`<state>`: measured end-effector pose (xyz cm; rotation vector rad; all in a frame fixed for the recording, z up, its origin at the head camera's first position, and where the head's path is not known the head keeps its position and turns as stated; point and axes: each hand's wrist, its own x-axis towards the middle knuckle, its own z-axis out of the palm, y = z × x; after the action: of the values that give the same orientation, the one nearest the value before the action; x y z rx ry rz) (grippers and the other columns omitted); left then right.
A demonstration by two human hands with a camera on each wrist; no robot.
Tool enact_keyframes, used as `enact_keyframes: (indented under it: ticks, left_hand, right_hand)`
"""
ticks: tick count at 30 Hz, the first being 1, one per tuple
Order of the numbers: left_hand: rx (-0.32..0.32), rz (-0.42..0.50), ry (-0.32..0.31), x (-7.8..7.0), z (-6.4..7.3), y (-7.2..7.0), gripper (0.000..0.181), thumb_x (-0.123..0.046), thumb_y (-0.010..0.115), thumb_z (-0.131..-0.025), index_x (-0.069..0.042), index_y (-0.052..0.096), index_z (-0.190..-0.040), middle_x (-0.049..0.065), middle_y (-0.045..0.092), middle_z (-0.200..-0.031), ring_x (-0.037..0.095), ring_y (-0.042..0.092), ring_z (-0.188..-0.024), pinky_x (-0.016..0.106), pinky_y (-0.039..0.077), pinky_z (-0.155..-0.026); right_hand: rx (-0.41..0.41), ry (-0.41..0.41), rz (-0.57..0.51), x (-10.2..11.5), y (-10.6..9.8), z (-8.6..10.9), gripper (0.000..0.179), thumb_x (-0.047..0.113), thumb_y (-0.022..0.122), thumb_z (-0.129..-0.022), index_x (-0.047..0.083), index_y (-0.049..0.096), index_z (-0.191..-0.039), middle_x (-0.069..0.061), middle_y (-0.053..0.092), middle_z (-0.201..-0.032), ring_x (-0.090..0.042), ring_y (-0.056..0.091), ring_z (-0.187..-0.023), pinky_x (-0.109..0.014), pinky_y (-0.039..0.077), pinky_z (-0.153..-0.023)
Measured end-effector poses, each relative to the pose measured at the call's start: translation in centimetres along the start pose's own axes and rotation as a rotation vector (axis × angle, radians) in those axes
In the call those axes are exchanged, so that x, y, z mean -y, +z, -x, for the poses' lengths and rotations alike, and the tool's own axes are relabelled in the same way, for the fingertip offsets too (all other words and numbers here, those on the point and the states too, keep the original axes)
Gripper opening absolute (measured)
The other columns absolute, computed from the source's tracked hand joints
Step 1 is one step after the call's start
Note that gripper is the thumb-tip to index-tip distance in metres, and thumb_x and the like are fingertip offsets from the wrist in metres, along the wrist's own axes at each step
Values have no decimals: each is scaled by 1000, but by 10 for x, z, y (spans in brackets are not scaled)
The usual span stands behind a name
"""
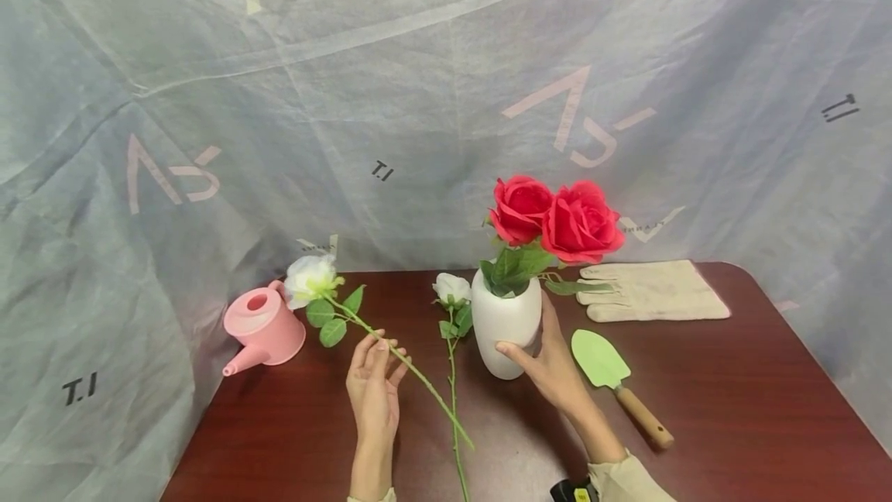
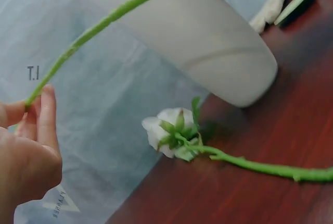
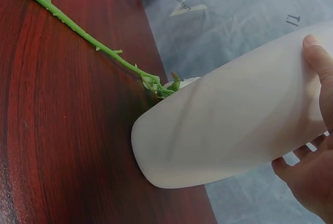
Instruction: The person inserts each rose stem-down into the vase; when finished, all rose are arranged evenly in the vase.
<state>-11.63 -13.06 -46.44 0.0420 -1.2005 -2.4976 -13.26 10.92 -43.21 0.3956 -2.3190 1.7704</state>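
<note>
In the head view my left hand [image 1: 374, 390] pinches the green stem of a white rose [image 1: 310, 282], whose bloom points up and left while the stem's lower end slants down to the right. My right hand [image 1: 557, 366] grips the side of a white vase [image 1: 503, 331], thumb across its front and the other fingers behind it. Two red roses [image 1: 582, 223] with green leaves stand in the vase. Between my hands a second white rose [image 1: 453, 290] lies on the table, its long stem passing under the held one in this view.
A pink watering can [image 1: 266, 325] stands at the left edge of the brown table [image 1: 697, 378]. Right of the vase lie a pale glove [image 1: 662, 291] and a green trowel [image 1: 601, 359] with a wooden handle. A grey printed sheet [image 1: 418, 115] hangs behind the table.
</note>
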Motion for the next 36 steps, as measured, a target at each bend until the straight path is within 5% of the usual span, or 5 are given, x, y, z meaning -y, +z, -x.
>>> enact_keyframes:
  ticks: [4,18,27,36]
  left_hand:
    - [60,141,73,-9,-1,8,12,3,47,-95,2,52,-106,10,63,-87,20,65,-78,31,55,-68]
    - [295,220,163,-62,-14,77,9,2,45,-96,-2,52,-102,12,63,-90,24,65,-84,37,52,-79]
    - [253,137,241,-62,-38,115,6,-2,51,-95,-1,52,-101,14,62,-90,26,65,-84,38,52,-81]
    - [199,82,340,-59,-52,123,4,0,52,-94,2,53,-98,16,62,-89,29,64,-84,39,52,-79]
  right_hand:
    - [-4,-12,-3,-1,1,-1,97,12,75,-79,7,8,-148,-16,18,-148,-28,29,-129,-53,27,-100]
    - [-17,-29,-11,-2,-1,0,97,9,76,-77,5,9,-148,-17,20,-147,-28,31,-127,-51,28,-100]
    - [-16,-29,-20,-4,1,0,97,8,76,-77,5,9,-148,-17,21,-146,-27,32,-126,-50,30,-98]
    - [-16,-28,-21,-2,1,0,97,9,76,-78,5,9,-148,-17,20,-147,-28,30,-128,-52,29,-99]
